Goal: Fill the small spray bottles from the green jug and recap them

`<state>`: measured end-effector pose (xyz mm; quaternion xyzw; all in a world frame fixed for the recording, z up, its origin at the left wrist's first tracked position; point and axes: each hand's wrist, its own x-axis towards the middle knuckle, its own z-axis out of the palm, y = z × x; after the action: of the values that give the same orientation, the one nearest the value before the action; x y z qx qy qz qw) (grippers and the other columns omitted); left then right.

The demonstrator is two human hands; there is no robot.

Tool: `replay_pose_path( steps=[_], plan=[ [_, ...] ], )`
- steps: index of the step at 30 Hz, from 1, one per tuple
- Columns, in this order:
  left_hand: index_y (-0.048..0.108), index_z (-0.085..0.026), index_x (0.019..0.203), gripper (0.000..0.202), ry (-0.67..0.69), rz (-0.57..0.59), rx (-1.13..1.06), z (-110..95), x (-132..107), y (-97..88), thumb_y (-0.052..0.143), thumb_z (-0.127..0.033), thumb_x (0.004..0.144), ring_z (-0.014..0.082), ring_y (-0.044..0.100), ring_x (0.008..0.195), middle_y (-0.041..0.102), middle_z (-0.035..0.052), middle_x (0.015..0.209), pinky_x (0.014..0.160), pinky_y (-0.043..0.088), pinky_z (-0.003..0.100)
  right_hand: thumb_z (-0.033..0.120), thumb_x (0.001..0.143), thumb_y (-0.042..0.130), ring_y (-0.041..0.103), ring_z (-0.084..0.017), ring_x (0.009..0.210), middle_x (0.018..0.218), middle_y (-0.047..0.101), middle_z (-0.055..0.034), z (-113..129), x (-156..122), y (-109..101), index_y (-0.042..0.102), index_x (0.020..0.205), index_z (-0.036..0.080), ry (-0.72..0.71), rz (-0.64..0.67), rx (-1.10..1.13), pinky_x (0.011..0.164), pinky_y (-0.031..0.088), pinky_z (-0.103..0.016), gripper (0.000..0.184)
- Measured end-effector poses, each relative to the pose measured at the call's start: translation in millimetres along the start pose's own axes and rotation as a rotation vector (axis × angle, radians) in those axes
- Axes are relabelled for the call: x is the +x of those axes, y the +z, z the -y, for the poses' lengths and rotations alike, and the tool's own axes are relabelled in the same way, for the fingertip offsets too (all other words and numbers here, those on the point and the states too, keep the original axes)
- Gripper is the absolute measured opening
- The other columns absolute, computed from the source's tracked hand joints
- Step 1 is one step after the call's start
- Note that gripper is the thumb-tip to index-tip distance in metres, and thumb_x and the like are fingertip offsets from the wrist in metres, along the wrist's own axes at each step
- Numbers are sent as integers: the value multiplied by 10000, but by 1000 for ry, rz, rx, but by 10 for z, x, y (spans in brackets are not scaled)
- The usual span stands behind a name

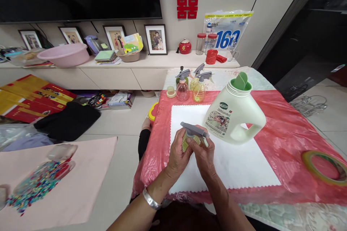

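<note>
Both my hands hold a small spray bottle (193, 134) with a grey trigger head and yellow-green body, upright over a white cloth (244, 166). My left hand (179, 153) wraps round the bottle's body. My right hand (203, 155) grips it from the right, fingers up at the neck under the trigger head. Just to the right stands a large cream detergent jug (234, 117) with an open neck holding a green funnel (240, 80).
Three more small spray bottles (193, 86) and a loose cap (171, 91) stand at the far edge of the red plastic table cover (284, 130). A green tape roll (324, 166) lies at the right. Low cabinet, pink basin (63, 55) and floor clutter lie to the left.
</note>
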<state>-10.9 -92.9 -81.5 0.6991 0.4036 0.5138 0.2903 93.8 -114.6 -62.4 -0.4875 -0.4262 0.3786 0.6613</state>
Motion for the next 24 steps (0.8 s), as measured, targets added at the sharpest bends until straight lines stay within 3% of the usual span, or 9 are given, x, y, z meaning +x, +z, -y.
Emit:
replay_pose_path(
  steps=[6,14,24],
  plan=[
    [442,-206,1419,516,16,9,2,-5,12,-7,577,-415,967,273,609,1223,615,158,1305,1033,510,443,388,884,738,561,-231,1149,1237,558,-112,91,19,-19,688,1191,145,-8,37,44,1045,483,-372,394],
    [432,-223,1433,528,15,13,-13,-23,20,-18,577,-425,968,275,613,1218,609,153,1320,1032,505,431,306,845,763,545,-182,1098,1171,559,-61,109,32,18,700,1120,188,-24,-32,39,991,469,-294,306],
    [426,-228,1431,518,8,23,-33,-54,35,-16,585,-395,967,259,612,1220,610,140,1318,1031,506,411,308,859,744,532,-183,1123,1175,554,-61,143,37,-3,699,1155,202,-60,9,27,1004,462,-291,318]
  ],
)
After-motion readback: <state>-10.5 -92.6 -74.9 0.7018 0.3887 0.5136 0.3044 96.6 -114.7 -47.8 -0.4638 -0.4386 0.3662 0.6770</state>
